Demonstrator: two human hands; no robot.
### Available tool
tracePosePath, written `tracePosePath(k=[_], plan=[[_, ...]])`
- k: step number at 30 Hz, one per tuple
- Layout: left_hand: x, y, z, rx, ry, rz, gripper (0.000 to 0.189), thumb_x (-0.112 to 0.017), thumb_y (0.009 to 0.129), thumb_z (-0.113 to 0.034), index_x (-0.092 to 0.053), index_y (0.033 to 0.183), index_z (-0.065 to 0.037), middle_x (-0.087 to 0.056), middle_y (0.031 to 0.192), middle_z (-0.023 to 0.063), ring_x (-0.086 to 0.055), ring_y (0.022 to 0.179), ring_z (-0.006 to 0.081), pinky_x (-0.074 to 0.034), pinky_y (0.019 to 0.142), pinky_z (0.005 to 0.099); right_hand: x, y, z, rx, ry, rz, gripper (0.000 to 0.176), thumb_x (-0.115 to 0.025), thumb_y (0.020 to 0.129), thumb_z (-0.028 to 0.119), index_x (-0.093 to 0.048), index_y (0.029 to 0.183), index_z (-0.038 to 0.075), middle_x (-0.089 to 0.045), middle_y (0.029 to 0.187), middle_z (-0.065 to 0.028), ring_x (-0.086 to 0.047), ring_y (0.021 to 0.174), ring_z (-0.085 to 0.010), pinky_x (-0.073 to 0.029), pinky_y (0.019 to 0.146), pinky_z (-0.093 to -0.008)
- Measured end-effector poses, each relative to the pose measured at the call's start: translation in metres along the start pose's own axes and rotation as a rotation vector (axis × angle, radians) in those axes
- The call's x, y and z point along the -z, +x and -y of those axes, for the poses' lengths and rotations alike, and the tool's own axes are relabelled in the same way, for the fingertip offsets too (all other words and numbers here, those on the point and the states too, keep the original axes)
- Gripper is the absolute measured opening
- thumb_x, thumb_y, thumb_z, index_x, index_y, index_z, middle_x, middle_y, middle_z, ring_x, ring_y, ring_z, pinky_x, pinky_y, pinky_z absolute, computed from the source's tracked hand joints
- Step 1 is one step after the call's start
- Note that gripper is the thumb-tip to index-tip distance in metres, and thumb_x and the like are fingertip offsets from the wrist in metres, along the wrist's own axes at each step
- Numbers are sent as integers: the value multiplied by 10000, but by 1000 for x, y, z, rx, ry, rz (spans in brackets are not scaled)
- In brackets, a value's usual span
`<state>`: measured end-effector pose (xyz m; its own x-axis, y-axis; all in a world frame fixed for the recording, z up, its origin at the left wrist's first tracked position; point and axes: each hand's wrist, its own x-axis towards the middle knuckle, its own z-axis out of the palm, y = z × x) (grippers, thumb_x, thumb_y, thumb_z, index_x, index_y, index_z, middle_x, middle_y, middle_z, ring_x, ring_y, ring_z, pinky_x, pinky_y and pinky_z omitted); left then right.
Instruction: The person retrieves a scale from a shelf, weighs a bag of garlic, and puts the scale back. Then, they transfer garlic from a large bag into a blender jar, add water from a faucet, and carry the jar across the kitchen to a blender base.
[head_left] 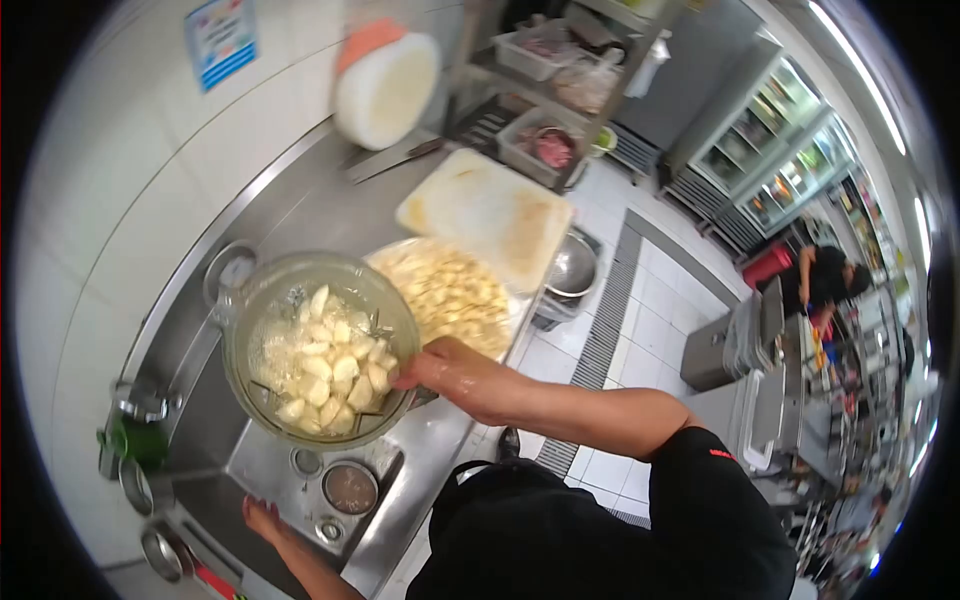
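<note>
The clear round plastic strainer (318,345) is being gripped by the right hand (452,376), ideally level over the steel sink (255,465); the left hand (264,519) is resting open at its edge.

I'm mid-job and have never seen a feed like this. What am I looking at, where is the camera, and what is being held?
This is one fisheye picture from a camera worn on a person's head, looking down at their own bare hands; there is no machine. The right hand grips the rim of a round strainer of pale cut pieces above a steel sink. The left hand rests at the sink's edge. On the counter lie a tray of pale slices, a white cutting board and a cleaver.
</note>
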<state>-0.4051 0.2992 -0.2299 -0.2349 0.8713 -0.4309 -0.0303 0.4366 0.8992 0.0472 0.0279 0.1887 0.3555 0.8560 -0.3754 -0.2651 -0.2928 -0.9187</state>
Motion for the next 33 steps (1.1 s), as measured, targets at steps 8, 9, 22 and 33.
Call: tracePosePath(k=[8,9,22,33], plan=[[-220,-223,-147,-636,208,38,425,-549,984,-327,-603,1122,71,-588,1123,100,-552,981,209,-437,849,311,217,-158,19,257,75,-315,487,-561,859,338,-662,1033,-106,-682,996,-156,-643,855,-198,-383,922,-303],[-251,-253,-147,-654,196,69,425,-549,984,-327,-603,1122,71,-588,1123,100,-552,981,209,-437,849,311,249,-178,13,252,40,-369,492,-567,860,339,-662,1034,-110,-681,1000,-157,-644,844,-195,-409,882,-293],[-501,-608,50,-1104,551,1192,122,-548,909,-106,-578,933,9,-601,918,151,-582,860,272,-467,783,354,520,-318,-244,-108,164,-1138,461,-608,831,336,-702,927,-105,-716,817,-164,-651,798,-188,-478,765,-291],[-627,-476,322,-1058,1382,2137,249,-604,880,-202,-696,1089,-102,-692,979,127,-659,910,303,-511,848,414,623,-409,-353,-223,724,-1801,445,-584,834,264,-648,1019,-136,-698,761,-201,-613,720,-219,-432,712,-313]])
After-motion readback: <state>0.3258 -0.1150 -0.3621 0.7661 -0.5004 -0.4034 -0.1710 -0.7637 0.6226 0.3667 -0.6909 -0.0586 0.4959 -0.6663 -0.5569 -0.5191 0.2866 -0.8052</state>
